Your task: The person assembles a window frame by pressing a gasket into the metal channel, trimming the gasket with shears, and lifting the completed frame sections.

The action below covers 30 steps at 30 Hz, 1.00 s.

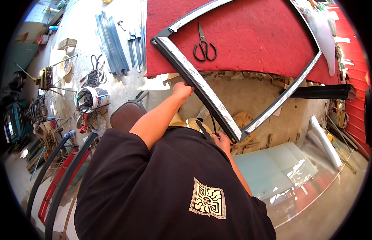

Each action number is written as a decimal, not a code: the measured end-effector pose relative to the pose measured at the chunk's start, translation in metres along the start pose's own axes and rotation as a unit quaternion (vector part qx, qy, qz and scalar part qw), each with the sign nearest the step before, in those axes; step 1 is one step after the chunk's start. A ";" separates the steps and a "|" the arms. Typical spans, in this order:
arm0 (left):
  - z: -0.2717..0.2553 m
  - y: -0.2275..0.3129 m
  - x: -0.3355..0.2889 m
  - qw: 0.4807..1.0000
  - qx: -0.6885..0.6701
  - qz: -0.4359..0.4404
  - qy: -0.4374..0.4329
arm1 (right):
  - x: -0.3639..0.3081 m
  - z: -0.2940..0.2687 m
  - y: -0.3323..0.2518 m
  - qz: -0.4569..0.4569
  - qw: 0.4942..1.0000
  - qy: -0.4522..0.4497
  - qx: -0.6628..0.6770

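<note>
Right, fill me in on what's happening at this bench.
A person in a black shirt works on a dark window frame that juts off a red-covered table. The left hand presses on the frame's long side; the right hand holds a black rubber strip near the frame's lower corner. Black scissors lie on the table, inside the frame.

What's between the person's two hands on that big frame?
In the head view, the frame's near side rail runs from the left hand down to the right hand, with a thin black strip hanging alongside it near the right hand.
</note>
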<state>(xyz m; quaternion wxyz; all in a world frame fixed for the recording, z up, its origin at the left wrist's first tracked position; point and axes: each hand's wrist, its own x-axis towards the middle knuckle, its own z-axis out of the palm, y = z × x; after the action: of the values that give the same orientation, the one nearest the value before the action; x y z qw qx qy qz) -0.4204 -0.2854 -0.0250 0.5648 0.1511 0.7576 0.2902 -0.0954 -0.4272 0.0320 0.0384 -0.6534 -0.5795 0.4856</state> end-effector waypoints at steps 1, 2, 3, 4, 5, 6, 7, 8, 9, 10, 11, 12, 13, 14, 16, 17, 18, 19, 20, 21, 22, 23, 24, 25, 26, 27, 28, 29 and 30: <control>-0.001 0.000 0.000 1.000 0.016 0.007 0.002 | 0.001 0.001 0.000 -0.002 1.000 0.000 0.000; -0.002 0.005 -0.004 1.000 0.016 0.009 0.001 | 0.001 0.001 0.000 0.003 1.000 0.006 -0.004; -0.006 0.008 -0.008 0.999 0.025 0.012 -0.020 | 0.002 0.002 0.000 0.008 1.000 0.013 -0.008; -0.010 0.012 -0.012 0.998 0.034 0.016 -0.042 | 0.002 0.003 0.000 0.007 1.000 0.014 -0.008; -0.013 0.012 -0.012 0.998 0.034 0.016 -0.041 | 0.002 0.004 -0.001 0.000 1.000 0.017 -0.008; -0.016 0.011 -0.012 0.999 -0.013 0.013 -0.049 | 0.002 0.004 -0.002 -0.006 1.000 0.020 -0.009; -0.018 0.010 -0.012 0.997 -0.059 0.009 -0.058 | 0.002 0.003 -0.002 -0.006 1.000 0.020 -0.009; -0.021 0.009 -0.011 0.997 -0.059 0.008 -0.057 | 0.001 0.000 -0.008 0.008 1.000 0.002 -0.013; -0.023 0.009 -0.008 0.994 -0.105 0.010 -0.034 | 0.002 -0.003 -0.013 0.022 0.999 -0.016 -0.017; -0.025 0.010 -0.005 0.988 -0.151 0.011 -0.011 | 0.003 -0.003 -0.015 0.023 0.999 -0.017 -0.017; -0.025 0.011 -0.002 0.988 -0.151 0.010 -0.012 | 0.003 -0.003 -0.016 0.022 1.000 -0.013 -0.017; -0.025 0.013 0.002 0.997 -0.077 0.024 0.002 | 0.003 -0.003 -0.017 0.020 1.000 -0.010 -0.018; -0.024 0.013 0.003 0.999 -0.003 0.038 0.016 | 0.004 -0.002 -0.017 0.021 1.000 -0.011 -0.019; -0.022 0.018 -0.002 0.999 -0.001 0.036 0.013 | 0.005 0.001 -0.015 0.003 1.000 0.007 -0.016; -0.021 0.038 -0.017 0.999 0.044 0.014 0.019 | 0.007 0.003 -0.013 -0.014 0.999 0.026 -0.012; -0.023 0.033 -0.016 0.999 0.042 0.014 0.021 | 0.009 0.002 -0.016 -0.011 1.000 0.016 -0.012; -0.024 0.024 -0.012 1.000 -0.011 0.024 0.006 | 0.010 0.002 -0.018 -0.005 1.000 0.007 -0.011; -0.025 0.016 -0.008 0.997 -0.063 0.033 -0.009 | 0.012 0.002 -0.020 -0.006 1.000 0.007 -0.011; -0.026 0.010 -0.009 0.997 -0.063 0.033 -0.010 | 0.014 0.004 -0.021 -0.034 0.999 0.015 -0.009; -0.026 0.003 -0.012 0.996 -0.075 0.029 -0.030 | 0.015 0.004 -0.021 -0.062 0.998 0.023 -0.007; -0.025 -0.004 -0.015 0.995 -0.087 0.024 -0.051 | 0.016 0.004 -0.021 -0.060 0.998 0.023 -0.007; -0.021 -0.012 -0.021 0.995 -0.086 0.023 -0.052 | 0.016 0.005 -0.022 -0.079 0.996 0.029 -0.011; -0.017 -0.019 -0.029 0.992 -0.075 -0.002 -0.100 | 0.018 0.005 -0.025 -0.097 0.995 0.034 -0.016; -0.011 -0.025 -0.035 0.987 -0.063 -0.027 -0.148 | 0.019 0.005 -0.028 -0.096 0.995 0.034 -0.016; -0.006 -0.027 -0.043 0.986 -0.063 -0.030 -0.148 | 0.018 0.003 -0.034 -0.096 0.995 0.024 -0.028; 0.000 -0.029 -0.050 0.979 -0.066 -0.046 -0.187 | 0.018 0.002 -0.039 -0.096 0.994 0.015 -0.040; 0.004 -0.029 -0.054 0.970 -0.070 -0.063 -0.225 | 0.020 0.003 -0.043 -0.094 0.995 0.014 -0.041; 0.007 -0.030 -0.055 0.969 -0.071 -0.066 -0.226 | 0.021 0.003 -0.045 -0.102 0.993 0.002 -0.064; 0.009 -0.032 -0.055 0.965 -0.070 -0.081 -0.239 | 0.023 0.003 -0.047 -0.110 0.990 -0.011 -0.087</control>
<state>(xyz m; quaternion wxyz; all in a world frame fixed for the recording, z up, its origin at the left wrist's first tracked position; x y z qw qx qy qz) -0.3913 -0.3384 -0.0039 0.7603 0.1146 0.5880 0.2510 -0.1343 -0.3957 0.0457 0.0284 -0.5814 -0.6880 0.4333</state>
